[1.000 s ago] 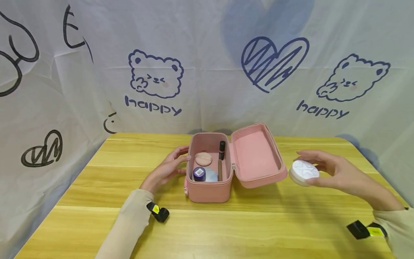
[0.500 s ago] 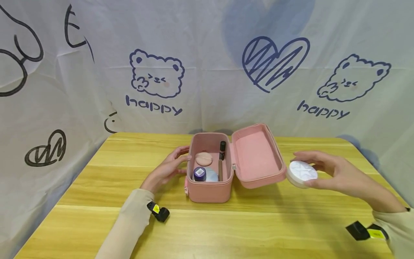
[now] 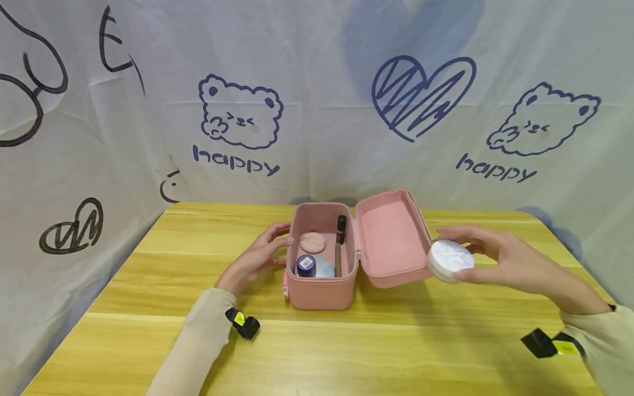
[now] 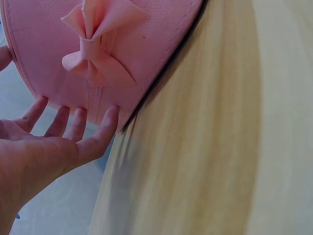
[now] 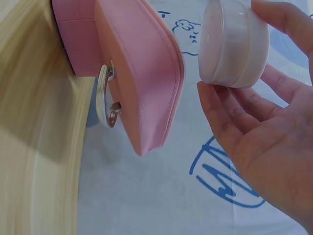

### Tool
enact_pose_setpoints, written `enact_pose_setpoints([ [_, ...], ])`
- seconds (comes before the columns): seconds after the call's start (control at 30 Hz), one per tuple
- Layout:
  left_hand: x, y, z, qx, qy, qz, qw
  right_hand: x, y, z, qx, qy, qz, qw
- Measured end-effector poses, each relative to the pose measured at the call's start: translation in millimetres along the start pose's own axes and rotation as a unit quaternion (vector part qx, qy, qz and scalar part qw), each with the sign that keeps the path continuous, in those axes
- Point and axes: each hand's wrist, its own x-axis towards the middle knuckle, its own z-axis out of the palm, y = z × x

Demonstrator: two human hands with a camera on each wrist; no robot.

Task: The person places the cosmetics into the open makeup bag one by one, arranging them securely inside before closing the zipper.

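Observation:
A pink cosmetic case [image 3: 322, 294] stands on the table with its lid [image 3: 393, 239] swung out to the right. Inside lie a pale pink puff [image 3: 312, 242], a purple-capped jar [image 3: 306, 266], a light blue round item [image 3: 324, 268], a black-capped tube [image 3: 341, 228] and a slim brown stick [image 3: 338, 259]. My left hand [image 3: 255, 256] rests against the case's left side, its fingertips [image 4: 111, 115] touching the pink wall below a bow [image 4: 90, 51]. Between thumb and fingers, my right hand [image 3: 500, 258] grips a round white jar [image 3: 449, 260] with a patterned top, held up beside the lid's right edge.
The wooden table [image 3: 317, 352] extends in front of the case and to both sides. A white cloth [image 3: 327, 148] with drawn bears and hearts hangs behind it. On the lid's outer face is a handle [image 5: 105, 98] with metal fittings.
My right hand has moved left with the white jar, bringing it up to the edge of the case's lid. The left hand and the case have stayed in place.

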Motion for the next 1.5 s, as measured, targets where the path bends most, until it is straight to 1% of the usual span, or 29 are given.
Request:
enact_pose_setpoints([
  [0.17,0.6,3.9,-0.4,0.005,0.001,0.001,1.0,12.2,-10.3,-1.1,-0.011,-0.015,0.004,1.0],
  [0.33,1.7,2.2,-1.5,0.003,0.002,0.005,1.0,22.9,-18.7,-0.9,-0.029,-0.035,0.028,0.999],
  [0.4,1.6,1.1,-2.1,0.004,-0.001,0.008,1.0,26.8,-20.1,-0.6,-0.025,-0.044,0.033,0.998],
  [0.6,1.4,-2.4,-3.4,0.007,-0.002,0.011,0.9999,42.0,-20.5,-0.5,0.002,-0.067,0.031,0.997],
  [0.77,0.8,-3.3,-2.9,0.004,0.002,0.006,1.0,54.8,-21.0,-0.5,-0.003,-0.078,0.048,0.996],
  [0.83,0.3,-3.2,-2.7,0.005,0.002,0.004,1.0,60.1,-20.7,-0.8,-0.003,-0.081,0.045,0.996],
  [1.03,-0.7,-2.4,-1.6,0.012,0.001,0.004,0.9999,77.0,-21.1,-11.1,0.008,-0.068,0.033,0.997],
  [1.2,0.1,-2.9,-1.3,0.011,0.001,0.004,0.9999,91.6,-22.5,-21.0,-0.003,-0.051,0.041,0.998],
  [1.33,0.3,-3.0,-1.1,0.01,0.002,0.003,0.9999,102.5,-23.5,-22.4,-0.004,-0.047,0.05,0.998],
  [1.5,0.3,-2.6,-0.2,0.01,0.001,0.003,0.9999,114.7,-26.6,-19.8,-0.002,-0.054,0.069,0.996],
])
